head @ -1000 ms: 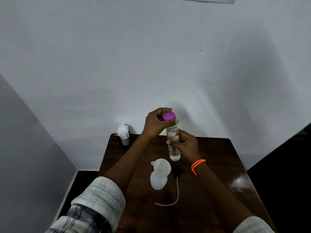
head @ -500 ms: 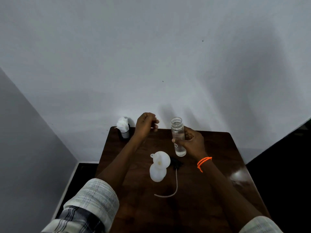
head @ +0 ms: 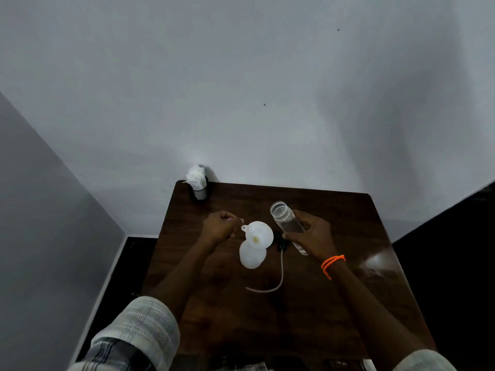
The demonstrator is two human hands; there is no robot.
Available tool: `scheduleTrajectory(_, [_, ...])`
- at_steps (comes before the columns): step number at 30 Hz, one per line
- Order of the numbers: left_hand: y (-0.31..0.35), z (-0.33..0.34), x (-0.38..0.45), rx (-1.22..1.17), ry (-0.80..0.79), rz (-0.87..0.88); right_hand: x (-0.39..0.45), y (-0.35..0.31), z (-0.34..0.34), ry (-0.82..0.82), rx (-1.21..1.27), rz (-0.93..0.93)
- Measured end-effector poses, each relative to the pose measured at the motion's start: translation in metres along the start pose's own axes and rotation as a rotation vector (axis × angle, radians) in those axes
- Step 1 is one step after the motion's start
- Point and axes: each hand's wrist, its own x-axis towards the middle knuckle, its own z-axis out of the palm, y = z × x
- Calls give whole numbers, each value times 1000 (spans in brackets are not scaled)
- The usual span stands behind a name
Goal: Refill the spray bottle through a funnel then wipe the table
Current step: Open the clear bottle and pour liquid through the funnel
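within one second the purple cap had left the clear water bottle (head: pixel 288 222), which the right hand (head: pixel 312 235) gripped, open-mouthed, beside the funnel (head: pixel 258 235) seated in the white spray bottle (head: pixel 251 257) mid-surface (head: pixel 348 218); the left hand (head: pixel 219 228) stayed curled, seemingly round the cap. pouring could follow.

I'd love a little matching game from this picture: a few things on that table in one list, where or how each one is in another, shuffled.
Things:
1. clear plastic bottle
2. white plastic funnel
3. white tissue wad
4. thin pale tube

States:
a. stuffed in a small dark cup at the far left corner of the brown wooden table
b. lying curved on the tabletop
c. open-topped, tilted, held in the right hand
d. sitting in the mouth of a white bottle

Pairs: 1-c, 2-d, 3-a, 4-b
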Motion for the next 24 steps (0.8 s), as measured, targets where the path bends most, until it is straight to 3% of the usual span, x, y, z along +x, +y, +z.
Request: scheduleTrajectory(24, [-26, 10, -5, -143, -86, -150, -14, 18, 7, -79, -264, -60])
